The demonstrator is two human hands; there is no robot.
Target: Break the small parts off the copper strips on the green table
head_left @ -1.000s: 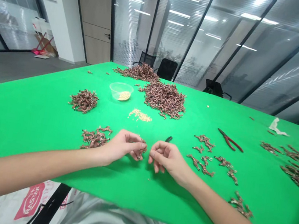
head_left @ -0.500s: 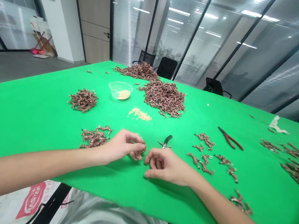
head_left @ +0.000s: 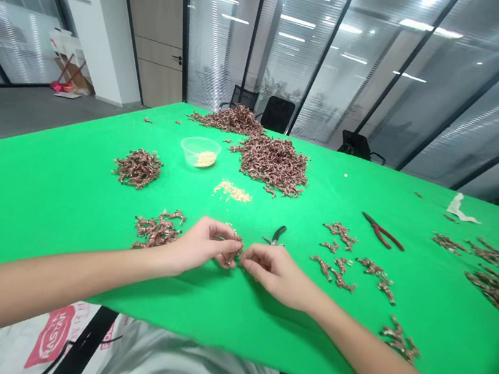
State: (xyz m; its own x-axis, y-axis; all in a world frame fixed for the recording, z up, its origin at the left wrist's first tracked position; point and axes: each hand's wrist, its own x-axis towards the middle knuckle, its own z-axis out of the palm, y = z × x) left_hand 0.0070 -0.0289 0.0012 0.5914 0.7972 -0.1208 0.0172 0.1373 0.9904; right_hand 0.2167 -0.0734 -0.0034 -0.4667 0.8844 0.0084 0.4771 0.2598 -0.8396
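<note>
My left hand (head_left: 207, 243) is closed, with thumb and fingers pinching a small brown figure-like piece (head_left: 238, 248) that they partly cover. Just to its right, my right hand (head_left: 277, 272) has thumb and forefinger pressed together at the edge of this piece; whatever is between those fingertips is too small to make out. A heap of similar brown pieces (head_left: 154, 232) lies behind my left wrist. Beyond my right hand rests a black-handled tool (head_left: 278, 234), its near end partly hidden by the hand. Further back is a scatter of small pale-yellow bits (head_left: 233, 191).
A clear plastic bowl (head_left: 187, 152) holds more pale bits. Large brown piles (head_left: 274, 162) stand at the back and a smaller pile (head_left: 137, 168) at left. Red-handled pliers (head_left: 382, 232), loose pieces (head_left: 339, 274) and crumpled white paper (head_left: 460, 207) lie rightward on the green cloth (head_left: 65, 204).
My right hand has moved slightly left and closed its thumb and forefinger together beside the piece. My left hand has stayed nearly still.
</note>
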